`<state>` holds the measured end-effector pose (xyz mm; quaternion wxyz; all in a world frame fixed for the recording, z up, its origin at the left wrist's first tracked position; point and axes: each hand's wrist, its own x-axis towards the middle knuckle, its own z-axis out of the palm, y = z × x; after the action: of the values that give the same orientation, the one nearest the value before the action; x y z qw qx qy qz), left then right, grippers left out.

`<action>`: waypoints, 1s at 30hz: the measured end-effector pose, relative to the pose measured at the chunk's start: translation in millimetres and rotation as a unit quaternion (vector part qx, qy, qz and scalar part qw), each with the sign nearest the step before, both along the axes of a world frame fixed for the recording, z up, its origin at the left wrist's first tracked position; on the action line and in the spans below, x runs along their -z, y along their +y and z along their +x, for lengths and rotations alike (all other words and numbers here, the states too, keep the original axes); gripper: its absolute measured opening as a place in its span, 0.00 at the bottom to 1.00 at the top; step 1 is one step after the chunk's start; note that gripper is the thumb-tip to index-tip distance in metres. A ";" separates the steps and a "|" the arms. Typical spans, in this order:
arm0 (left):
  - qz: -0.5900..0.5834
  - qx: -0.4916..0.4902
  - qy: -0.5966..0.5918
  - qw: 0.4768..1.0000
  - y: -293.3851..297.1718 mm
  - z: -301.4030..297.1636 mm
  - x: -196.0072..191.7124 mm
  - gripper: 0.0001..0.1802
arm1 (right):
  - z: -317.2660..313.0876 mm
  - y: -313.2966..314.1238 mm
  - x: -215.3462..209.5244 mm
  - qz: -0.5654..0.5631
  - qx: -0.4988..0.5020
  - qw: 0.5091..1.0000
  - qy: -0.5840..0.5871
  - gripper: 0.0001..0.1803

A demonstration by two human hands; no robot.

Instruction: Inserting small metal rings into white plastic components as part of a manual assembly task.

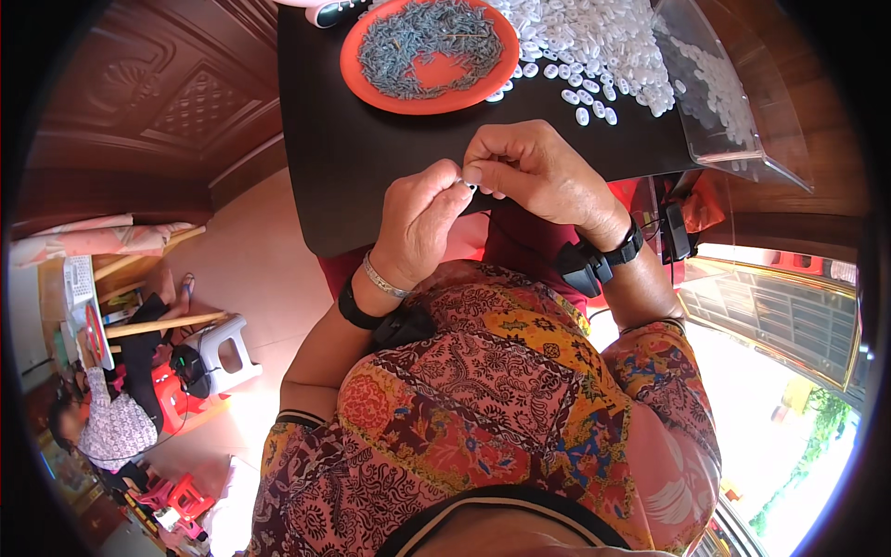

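Over the near edge of the black table, my left hand [418,218] and my right hand [541,172] meet, fingertips touching. Each one is closed in a pinch on a tiny white piece [471,187] with a dark spot, mostly covered by the fingers. Just beyond the hands is an orange plate [351,70] holding many small, slim grey-blue pieces [394,56]. To its right lies a big heap of white oval plastic pieces [603,42] with dark marks or holes. Several of these ovals [583,116] lie loose near the right hand.
A clear plastic panel or box [763,160] stands at the table's right edge beside the heap. At the far left edge sits a pink-and-black shoe-like item [329,11]. Another person [116,422] sits at the left, near a grey stool [225,357] and red stools [190,497].
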<state>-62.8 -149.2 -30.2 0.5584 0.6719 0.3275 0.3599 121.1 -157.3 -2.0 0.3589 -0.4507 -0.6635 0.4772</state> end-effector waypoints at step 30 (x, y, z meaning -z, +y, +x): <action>-0.050 -0.002 -0.050 0.997 2.1 -2.1 2.4 0.10 | 66.6 -2.5 16.9 0.188 0.331 0.813 -0.440 0.08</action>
<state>-64.9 -147.0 -32.6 0.6064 0.6232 0.3182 0.3777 187.6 -159.8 -18.9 0.2424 -0.7286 -0.6384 -0.0535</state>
